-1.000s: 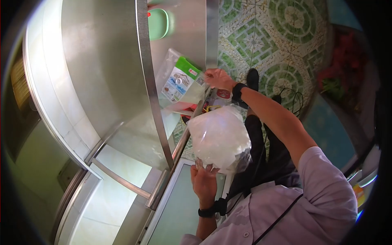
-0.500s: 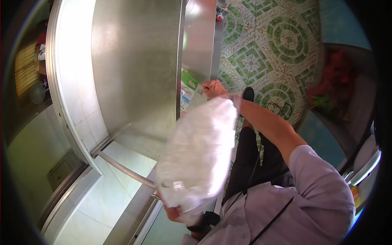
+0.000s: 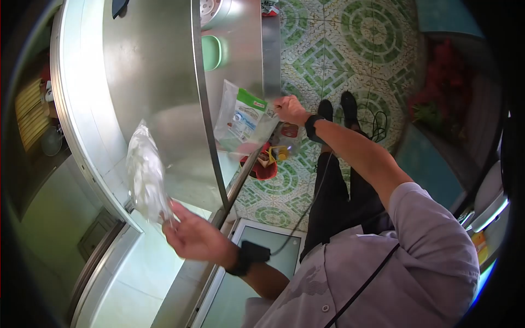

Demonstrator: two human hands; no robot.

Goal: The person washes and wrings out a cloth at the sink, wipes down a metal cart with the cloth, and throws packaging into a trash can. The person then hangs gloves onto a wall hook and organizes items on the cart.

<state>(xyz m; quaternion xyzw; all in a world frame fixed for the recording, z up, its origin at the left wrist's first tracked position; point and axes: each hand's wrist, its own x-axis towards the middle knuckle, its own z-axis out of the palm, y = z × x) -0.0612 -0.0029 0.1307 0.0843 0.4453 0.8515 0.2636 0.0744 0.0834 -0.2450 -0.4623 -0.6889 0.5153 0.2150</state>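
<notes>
My left hand (image 3: pixel 194 235) pinches the lower end of a clear plastic bag with white contents (image 3: pixel 146 175), which is raised over the steel surface (image 3: pixel 156 71) at the left. Farther right, my right hand (image 3: pixel 291 109) is closed on the edge of a transparent package (image 3: pixel 243 116) with a green band and printed label. That package hangs over the lower steel shelf (image 3: pixel 240 60), apart from the white bag. Both wrists wear black bands.
A green basin (image 3: pixel 211 53) and a white perforated container (image 3: pixel 210 11) are on the lower shelf. A red bucket (image 3: pixel 263 170) stands on the patterned floor (image 3: pixel 328 46). Below is a glass-topped panel (image 3: pixel 257 246); a metal bar (image 3: pixel 240 177) edges the shelf.
My left hand has carried the white-filled bag leftward, from in front of my legs to over the steel surface. My right hand stays near the same spot with the printed package, now more fully visible.
</notes>
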